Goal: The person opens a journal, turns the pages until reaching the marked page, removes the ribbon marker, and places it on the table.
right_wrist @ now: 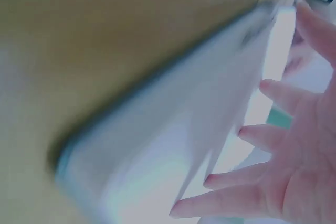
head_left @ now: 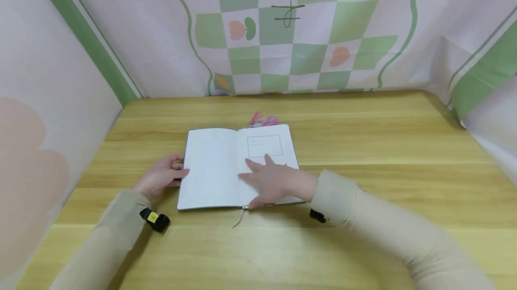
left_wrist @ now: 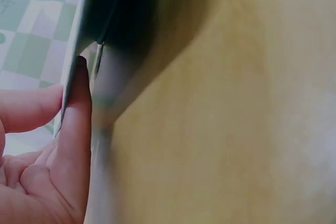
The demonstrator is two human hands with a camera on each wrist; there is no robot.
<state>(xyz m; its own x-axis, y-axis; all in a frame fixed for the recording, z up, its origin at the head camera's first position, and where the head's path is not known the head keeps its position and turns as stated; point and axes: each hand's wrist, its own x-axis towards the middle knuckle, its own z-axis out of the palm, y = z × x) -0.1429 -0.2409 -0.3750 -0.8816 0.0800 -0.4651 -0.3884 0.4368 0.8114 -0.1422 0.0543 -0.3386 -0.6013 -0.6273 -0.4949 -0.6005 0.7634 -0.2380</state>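
On the head feed (12 o'clock is away from the wearer), nearest to me are the two beige sleeves [head_left: 396, 227], coming in from about 7 and 4 o'clock. There's a small black device with a yellow label [head_left: 155, 220] at the left wrist. A thin ribbon [head_left: 239, 219] trails off the notebook's 6 o'clock edge.

The notebook [head_left: 210, 169] itself is opened out on the table [head_left: 383, 146], a bit toward 9 o'clock from the middle. Left hand [head_left: 159, 175] is at its 9 o'clock edge, and my left wrist cam shows thumb and finger pinching that edge, thumb on the white side, finger behind. Right hand [head_left: 272, 180] is over the right page, around 4 o'clock of the spread, fingers fanned wide. Can't tell if its palm touches the paper, and my right wrist cam is pretty blurry.

Further up that page there's a printed box [head_left: 264, 146], then a pink tassel [head_left: 264, 120] poking past the notebook at 1 o'clock. Behind it all hangs a green-and-white checked cloth [head_left: 303, 56].
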